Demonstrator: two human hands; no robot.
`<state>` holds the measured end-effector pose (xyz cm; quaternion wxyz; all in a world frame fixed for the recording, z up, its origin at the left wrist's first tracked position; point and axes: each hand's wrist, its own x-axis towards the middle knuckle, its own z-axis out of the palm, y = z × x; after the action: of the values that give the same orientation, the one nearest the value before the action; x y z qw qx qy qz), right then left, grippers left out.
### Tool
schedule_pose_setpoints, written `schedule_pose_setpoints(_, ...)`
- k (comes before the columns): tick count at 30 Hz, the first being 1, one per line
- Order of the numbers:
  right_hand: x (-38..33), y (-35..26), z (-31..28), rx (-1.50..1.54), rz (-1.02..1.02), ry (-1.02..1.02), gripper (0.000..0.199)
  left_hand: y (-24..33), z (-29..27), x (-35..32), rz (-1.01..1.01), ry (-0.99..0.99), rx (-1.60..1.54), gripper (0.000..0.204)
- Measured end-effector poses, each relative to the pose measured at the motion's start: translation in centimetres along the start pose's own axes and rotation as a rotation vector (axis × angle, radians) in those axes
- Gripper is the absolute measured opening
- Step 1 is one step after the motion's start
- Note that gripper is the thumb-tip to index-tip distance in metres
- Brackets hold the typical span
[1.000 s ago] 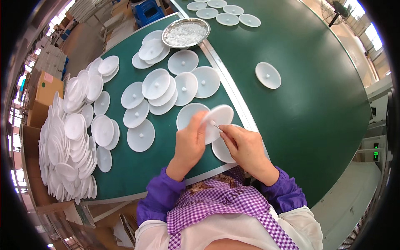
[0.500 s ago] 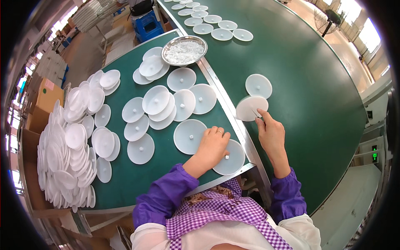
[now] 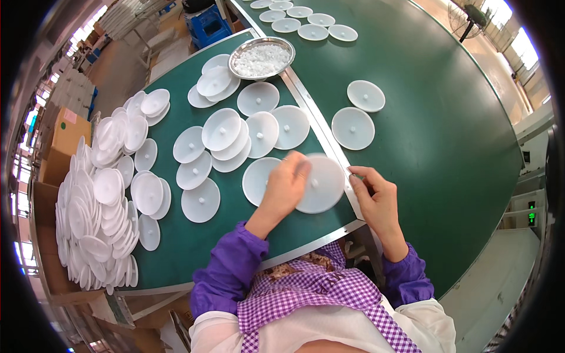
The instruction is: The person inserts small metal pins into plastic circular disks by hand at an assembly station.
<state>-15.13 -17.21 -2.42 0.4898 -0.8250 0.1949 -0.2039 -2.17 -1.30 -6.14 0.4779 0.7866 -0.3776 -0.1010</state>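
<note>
My left hand (image 3: 287, 185) is blurred by motion over a white disc (image 3: 254, 178) on the green table. Just right of it is another white disc (image 3: 321, 191) with a small central knob, also slightly smeared. This disc's left edge is overlapped by my left fingers, and its right edge reaches the metal strip; whether I grip it I cannot tell. Above that strip, beside the disc's right edge, my right hand (image 3: 376, 200) has thumb and forefinger tips drawn together in a pinch. What lies between them is too small to make out. Two discs (image 3: 353, 129) rest beyond it on the right-hand table.
A metal bowl (image 3: 233, 65) of small white pieces stands at the far end of the metal strip (image 3: 321, 126). Overlapping white discs (image 3: 201, 200) lie to the left, beside a large heap (image 3: 88, 223). More discs (image 3: 312, 32) line the far table, and a cardboard box (image 3: 70, 138) stands left.
My right hand has left the disc on the right table and come back to the strip. The near disc has shifted away from the table's front edge, and my left hand has moved slightly left.
</note>
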Motion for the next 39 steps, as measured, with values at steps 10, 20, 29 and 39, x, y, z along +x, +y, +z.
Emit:
schedule_pose_setpoints(10,-0.9,-1.5,2.5,0.008,-0.09,-0.221,0.02,2.4,-1.6,-0.9,-0.017,0.359,-0.075,0.017)
schedule_pose_setpoints(20,-1.0,-2.5,2.7,-0.088,-0.051,-0.235,0.015,2.8,-0.5,-1.9,0.022,0.297,0.024,0.012)
schedule_pose_setpoints(29,0.3,2.3,0.4,-0.583,-0.149,-0.048,0.013,2.9,1.6,-2.2,-0.021,0.192,-0.078,0.021)
schedule_pose_setpoints(39,1.5,1.1,1.3,-0.511,-0.067,-0.063,0.016,-5.1,-3.0,-6.4,-0.358,0.385,0.698,0.04)
